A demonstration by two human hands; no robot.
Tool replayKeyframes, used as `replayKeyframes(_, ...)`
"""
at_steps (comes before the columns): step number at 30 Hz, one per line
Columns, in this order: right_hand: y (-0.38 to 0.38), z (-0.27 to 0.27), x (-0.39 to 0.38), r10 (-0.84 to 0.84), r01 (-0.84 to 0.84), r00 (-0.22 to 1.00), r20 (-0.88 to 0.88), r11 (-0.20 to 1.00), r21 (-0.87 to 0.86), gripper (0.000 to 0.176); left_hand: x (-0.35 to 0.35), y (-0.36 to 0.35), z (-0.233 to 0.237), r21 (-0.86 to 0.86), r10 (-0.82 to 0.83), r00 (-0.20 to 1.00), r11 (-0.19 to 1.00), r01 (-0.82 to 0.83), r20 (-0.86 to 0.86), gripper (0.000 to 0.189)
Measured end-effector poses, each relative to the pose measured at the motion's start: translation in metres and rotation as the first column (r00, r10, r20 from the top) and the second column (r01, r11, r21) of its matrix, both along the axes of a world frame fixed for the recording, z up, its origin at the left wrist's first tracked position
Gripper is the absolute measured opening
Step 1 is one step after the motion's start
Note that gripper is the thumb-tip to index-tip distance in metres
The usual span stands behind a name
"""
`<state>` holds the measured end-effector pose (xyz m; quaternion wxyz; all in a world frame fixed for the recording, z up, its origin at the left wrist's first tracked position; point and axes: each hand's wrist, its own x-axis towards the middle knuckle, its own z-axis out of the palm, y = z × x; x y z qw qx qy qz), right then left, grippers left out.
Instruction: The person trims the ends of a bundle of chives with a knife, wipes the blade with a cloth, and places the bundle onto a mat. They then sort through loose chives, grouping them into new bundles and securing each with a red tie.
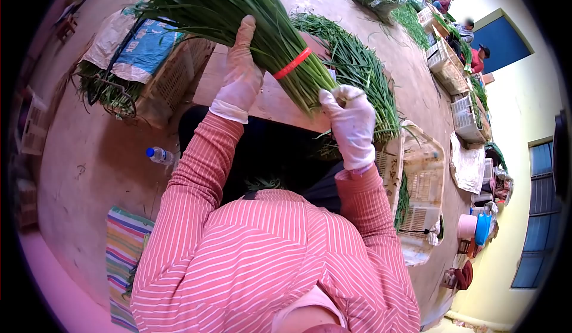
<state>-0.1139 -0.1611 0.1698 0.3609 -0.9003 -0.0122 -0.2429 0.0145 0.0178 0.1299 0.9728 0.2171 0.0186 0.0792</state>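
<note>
A large bundle of long green leafy stalks (271,32) with a red band (292,64) around it slants across the view, leaf tips at upper left, stem ends at lower right. My left hand (241,74), in a whitish glove, supports the bundle from its left side, thumb lying up along the leaves. My right hand (350,118), gloved too, has its fingers pinched at the stem ends, below the band. Behind the bundle, loose green stalks (357,65) lie heaped on a low board (277,103) in front of me.
At left stands a crate (173,83) of greens under a blue-and-white sack (146,47); a water bottle (159,155) is near it. A plastic crate (423,184) stands at right. Farther right are more crates (447,68), with several people beyond.
</note>
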Motion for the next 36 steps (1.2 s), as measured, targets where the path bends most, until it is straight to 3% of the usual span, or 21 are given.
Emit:
replayKeyframes(4, -0.024, -0.019, -0.017, -0.126, 0.137, 0.988, 0.094, 0.983, -0.119, 0.022, 0.009, 0.011, 0.000, -0.084, 0.021, 0.998, 0.996, -0.026, -0.061, 0.056)
replayKeyframes(9, -0.086, -0.048, -0.042, -0.315, 0.307, 0.946, -0.075, 0.946, -0.101, 0.029, 0.008, 0.031, -0.001, -0.121, 0.035, 0.995, 0.992, -0.046, -0.095, 0.058)
replayKeyframes(11, -0.123, -0.057, -0.059, -0.439, 0.385, 0.883, -0.166, 0.880, -0.279, 0.030, 0.005, 0.043, -0.002, -0.115, 0.041, 0.993, 0.992, -0.054, -0.109, 0.058)
replayKeyframes(13, -0.184, -0.088, -0.074, -0.546, 0.314, 0.788, -0.285, 0.754, -0.577, 0.028, 0.002, 0.053, -0.002, -0.107, 0.045, 0.991, 0.993, -0.058, -0.124, 0.058)
replayKeyframes(15, -0.211, -0.091, -0.081, -0.596, 0.212, 0.722, -0.351, 0.674, -0.708, 0.027, 0.003, 0.056, -0.012, -0.087, 0.022, 0.999, 0.996, -0.025, -0.037, 0.059)
replayKeyframes(16, -0.200, -0.079, -0.075, -0.513, 0.232, 0.818, -0.261, 0.709, -0.666, 0.031, 0.002, 0.057, -0.016, -0.088, 0.009, 1.000, 0.996, -0.008, 0.019, 0.060)
replayKeyframes(17, -0.187, -0.068, -0.066, -0.265, 0.130, 0.957, -0.114, 0.749, -0.650, 0.027, 0.000, 0.055, -0.020, -0.086, -0.008, 0.997, 0.996, 0.015, 0.072, 0.061)
replayKeyframes(18, -0.170, -0.050, -0.057, 0.061, 0.053, 0.992, 0.110, 0.589, -0.806, 0.021, -0.003, 0.051, -0.018, -0.034, -0.005, 0.987, 0.999, 0.010, 0.162, 0.062)
replayKeyframes(19, -0.123, -0.023, -0.047, 0.017, 0.020, 0.995, 0.100, 0.933, -0.360, 0.024, -0.006, 0.048, -0.019, -0.028, -0.020, 0.986, 0.999, 0.025, 0.163, 0.062)
replayKeyframes(20, -0.073, 0.013, -0.045, 0.048, -0.014, 0.994, -0.102, 0.950, 0.311, 0.022, -0.008, 0.045, -0.020, -0.040, -0.060, 0.978, 0.997, 0.069, 0.202, 0.061)
replayKeyframes(23, -0.022, 0.028, -0.021, 0.261, -0.271, 0.962, 0.074, 0.932, 0.240, 0.023, -0.023, 0.037, -0.013, -0.001, -0.185, 0.934, 0.981, 0.194, 0.305, 0.060)
replayKeyframes(25, 0.007, 0.030, -0.006, 0.235, -0.239, 0.971, 0.042, 0.961, 0.139, 0.025, -0.024, 0.037, -0.013, 0.002, -0.299, 0.861, 0.945, 0.327, 0.412, 0.058)
replayKeyframes(27, 0.025, 0.022, 0.007, 0.341, -0.308, 0.940, -0.014, 0.865, 0.395, 0.022, -0.022, 0.037, -0.020, 0.018, -0.282, 0.885, 0.955, 0.297, 0.370, 0.057)
replayKeyframes(31, 0.007, -0.009, 0.012, 0.368, -0.323, 0.929, -0.044, 0.862, 0.390, 0.021, -0.022, 0.044, -0.023, 0.031, -0.135, 0.966, 0.991, 0.132, 0.220, 0.057)
replayKeyframes(33, -0.018, -0.016, 0.002, 0.168, -0.158, 0.982, -0.085, 0.981, 0.114, 0.017, -0.016, 0.053, -0.032, -0.121, -0.276, 0.885, 0.932, 0.342, 0.375, 0.056)
replayKeyframes(34, -0.029, -0.014, 0.003, 0.206, -0.135, 0.943, -0.262, 0.955, 0.266, 0.037, -0.016, 0.051, -0.029, -0.080, -0.127, 0.971, 0.986, 0.146, 0.202, 0.058)
replayKeyframes(35, -0.030, -0.016, 0.002, 0.198, -0.124, 0.943, -0.266, 0.955, 0.271, 0.037, -0.014, 0.052, -0.030, -0.076, -0.138, 0.971, 0.985, 0.155, 0.196, 0.058)
replayKeyframes(36, -0.023, -0.003, 0.000, 0.299, -0.238, 0.907, -0.296, 0.945, 0.224, 0.059, -0.009, 0.052, -0.031, -0.082, -0.245, 0.912, 0.955, 0.286, 0.328, 0.056)
